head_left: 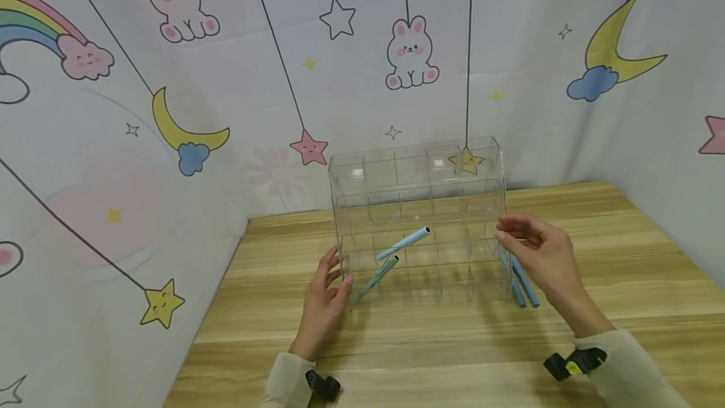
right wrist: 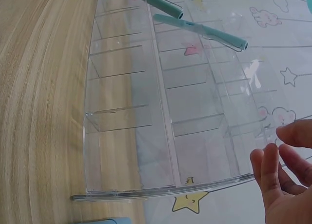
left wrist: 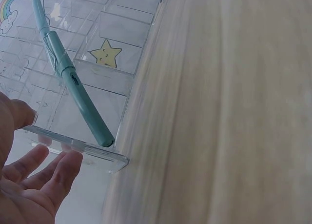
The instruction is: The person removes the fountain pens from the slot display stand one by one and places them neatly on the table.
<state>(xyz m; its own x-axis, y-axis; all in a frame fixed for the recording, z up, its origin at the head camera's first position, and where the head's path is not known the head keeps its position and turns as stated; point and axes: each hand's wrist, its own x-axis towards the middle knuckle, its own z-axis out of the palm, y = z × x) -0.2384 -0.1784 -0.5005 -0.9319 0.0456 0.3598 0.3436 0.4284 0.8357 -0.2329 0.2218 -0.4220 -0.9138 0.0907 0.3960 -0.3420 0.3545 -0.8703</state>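
A clear acrylic organizer [head_left: 418, 232] with rows of compartments stands on the table. At its lower left side my left hand [head_left: 324, 301] grips the side panel, thumb on one face and fingers on the other. My right hand [head_left: 540, 260] is at the right side panel's edge, fingers loosely bent; whether the fingertips touch it is unclear. A green pen [left wrist: 83, 97] leans in a lower left compartment. Above it, a light blue pen [head_left: 403, 244] sits tilted in another compartment, its end sticking out toward me.
Two blue pens [head_left: 525, 282] lie on the wooden table [head_left: 419, 357] beside the organizer's right side, under my right hand. A white cloth [head_left: 362, 93] printed with bunnies, stars and moons hangs behind and along both sides.
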